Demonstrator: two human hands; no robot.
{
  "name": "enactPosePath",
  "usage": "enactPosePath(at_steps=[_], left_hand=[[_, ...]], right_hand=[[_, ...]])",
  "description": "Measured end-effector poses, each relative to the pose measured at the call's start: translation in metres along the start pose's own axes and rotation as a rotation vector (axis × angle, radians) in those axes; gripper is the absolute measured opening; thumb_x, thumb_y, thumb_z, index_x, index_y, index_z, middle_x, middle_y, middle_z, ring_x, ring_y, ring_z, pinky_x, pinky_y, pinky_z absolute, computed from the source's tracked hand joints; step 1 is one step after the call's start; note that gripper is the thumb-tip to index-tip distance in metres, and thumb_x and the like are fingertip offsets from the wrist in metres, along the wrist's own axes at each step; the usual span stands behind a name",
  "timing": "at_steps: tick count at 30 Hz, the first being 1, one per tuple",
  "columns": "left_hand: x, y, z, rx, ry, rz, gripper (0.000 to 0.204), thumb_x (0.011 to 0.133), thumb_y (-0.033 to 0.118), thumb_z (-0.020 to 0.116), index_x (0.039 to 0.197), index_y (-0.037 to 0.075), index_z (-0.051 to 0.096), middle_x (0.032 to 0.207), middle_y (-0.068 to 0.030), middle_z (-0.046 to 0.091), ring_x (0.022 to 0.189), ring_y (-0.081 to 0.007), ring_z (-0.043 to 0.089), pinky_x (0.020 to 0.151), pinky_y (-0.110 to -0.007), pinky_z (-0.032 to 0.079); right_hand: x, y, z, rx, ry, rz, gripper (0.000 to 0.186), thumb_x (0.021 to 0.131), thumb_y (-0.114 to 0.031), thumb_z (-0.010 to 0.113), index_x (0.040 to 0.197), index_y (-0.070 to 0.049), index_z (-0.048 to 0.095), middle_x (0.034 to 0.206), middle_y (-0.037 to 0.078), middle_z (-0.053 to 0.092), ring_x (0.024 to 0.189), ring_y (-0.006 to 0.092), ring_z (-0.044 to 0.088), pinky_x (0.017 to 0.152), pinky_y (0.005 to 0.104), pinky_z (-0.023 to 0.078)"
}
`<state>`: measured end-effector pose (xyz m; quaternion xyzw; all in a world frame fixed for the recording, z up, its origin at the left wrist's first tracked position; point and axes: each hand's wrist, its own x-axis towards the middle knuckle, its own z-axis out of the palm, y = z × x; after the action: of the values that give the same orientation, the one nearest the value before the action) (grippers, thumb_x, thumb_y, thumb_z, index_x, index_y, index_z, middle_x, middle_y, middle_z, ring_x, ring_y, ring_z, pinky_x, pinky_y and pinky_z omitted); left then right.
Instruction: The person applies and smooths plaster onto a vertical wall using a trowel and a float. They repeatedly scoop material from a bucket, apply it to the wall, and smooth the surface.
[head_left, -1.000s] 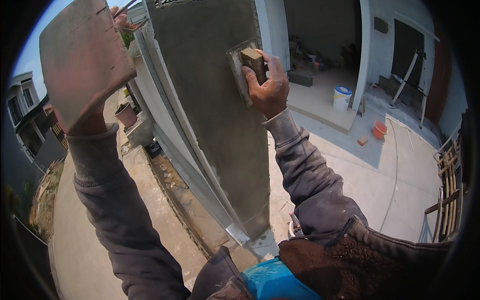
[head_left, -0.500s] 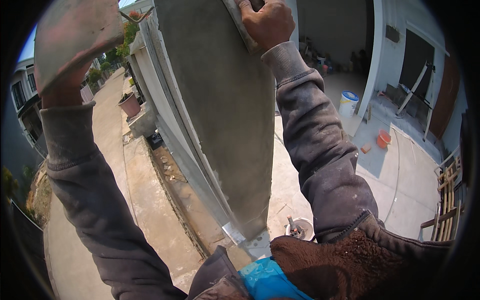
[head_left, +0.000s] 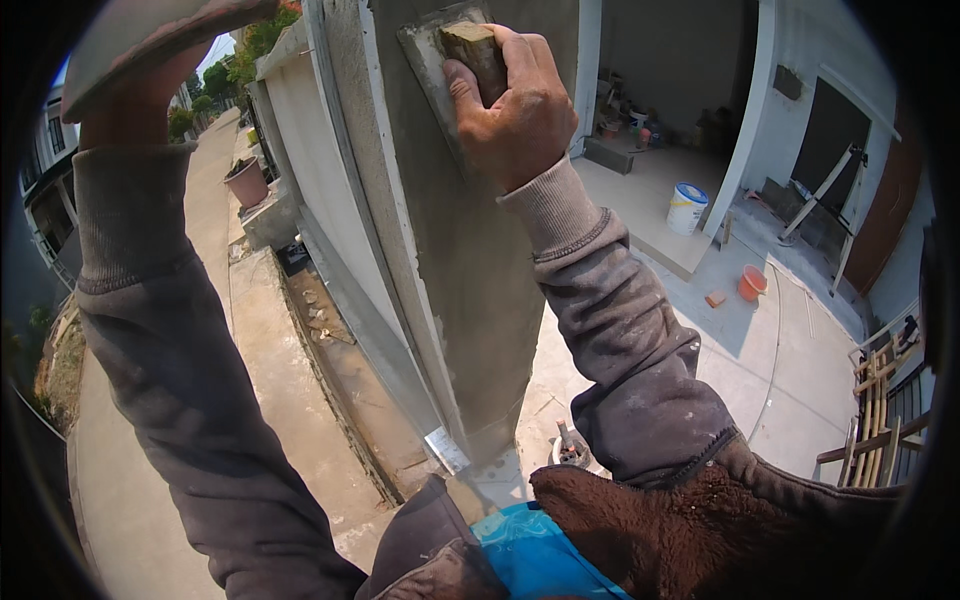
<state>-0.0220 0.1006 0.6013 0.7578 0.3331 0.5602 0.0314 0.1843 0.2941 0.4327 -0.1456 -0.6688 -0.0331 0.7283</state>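
**Float now at L side of col face, hawk tipped near edge-on**

R hand (head_left: 525,120) has brought the hand float (head_left: 425,72) across: ½ s ago it was by the R edge of the column face (head_left: 480,265), partly out of view; now it's lower in view and near the L edge. Plate looks flat on the grey render, tho contact itself is hidden. Grip: thumb one side, fingers the other, pinching the wooden handle (head_left: 482,58).

L hand (head_left: 145,112) is at top L of view, below the hawk board (head_left: 145,42). Board was showing us its broad reddish side; now we see it much closer to edge-on, partly cut off. L fingers hidden, so we can't tell if they're closed on it. Can't see any load either.

Our view has shifted too, so pos. changes are approx; we went by col edges.

Our read for the float work: prob. mid-pass, w/ strokes going across the face, not just along the R edge. Lower face looks fairly even; col top is out of view, so no call there.
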Motion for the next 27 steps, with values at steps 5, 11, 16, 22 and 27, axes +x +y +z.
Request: enactPosePath(at_steps=[5, 11, 16, 22, 27], left_hand=[[0.002, -0.014, 0.006, -0.059, -0.026, 0.058, 0.059, 0.106, 0.034, 0.047, 0.152, 0.001, 0.03, 0.151, -0.0234, 0.032, 0.141, -0.0402, 0.032, 0.121, -0.047, 0.027], [-0.002, -0.03, 0.007, -0.093, -0.038, 0.069, 0.058, 0.105, 0.034, 0.048, 0.151, 0.002, 0.031, 0.149, -0.0219, 0.033, 0.139, -0.0388, 0.034, 0.12, -0.047, 0.028], [-0.011, -0.004, -0.008, 0.034, -0.057, 0.029, 0.057, 0.105, 0.034, 0.049, 0.15, 0.003, 0.033, 0.147, -0.0208, 0.035, 0.138, -0.0375, 0.035, 0.119, -0.046, 0.029], [0.001, -0.011, -0.003, -0.043, -0.061, 0.092, 0.055, 0.105, 0.034, 0.049, 0.149, 0.005, 0.034, 0.145, -0.0193, 0.036, 0.136, -0.0361, 0.036, 0.118, -0.046, 0.029], [-0.009, -0.027, -0.001, -0.018, -0.068, 0.064, 0.054, 0.105, 0.035, 0.05, 0.148, 0.006, 0.035, 0.144, -0.0182, 0.037, 0.135, -0.0348, 0.037, 0.117, -0.045, 0.03]], right_hand=[[-0.142, 0.023, -0.03, -0.047, 0.0, -0.067, 0.04, 0.08, -0.017, 0.081, 0.117, -0.009, 0.065, 0.104, 0.009, 0.068, 0.09, 0.027, 0.073, 0.072, 0.0356, 0.061], [0.072, 0.002, -0.016, -0.362, -0.067, 0.149, 0.036, 0.088, -0.031, 0.075, 0.11, -0.004, 0.066, 0.1, 0.013, 0.068, 0.08, 0.0315, 0.07, 0.069, 0.0433, 0.057], [-0.067, 0.017, 0.005, -0.009, 0.104, -0.081, 0.035, 0.086, -0.017, 0.076, 0.118, -0.007, 0.066, 0.109, 0.008, 0.066, 0.091, 0.0265, 0.072, 0.073, 0.0372, 0.059], [0.086, -0.035, -0.017, -0.047, 0.122, -0.005, 0.04, 0.091, -0.03, 0.07, 0.111, 0.005, 0.066, 0.095, 0.026, 0.071, 0.088, 0.0435, 0.07, 0.078, 0.0466, 0.057], [-0.082, 0.007, -0.01, -0.05, 0.063, 0.01, 0.036, 0.089, -0.022, 0.078, 0.117, -0.002, 0.067, 0.104, 0.013, 0.068, 0.093, 0.0271, 0.07, 0.081, 0.037, 0.057]])
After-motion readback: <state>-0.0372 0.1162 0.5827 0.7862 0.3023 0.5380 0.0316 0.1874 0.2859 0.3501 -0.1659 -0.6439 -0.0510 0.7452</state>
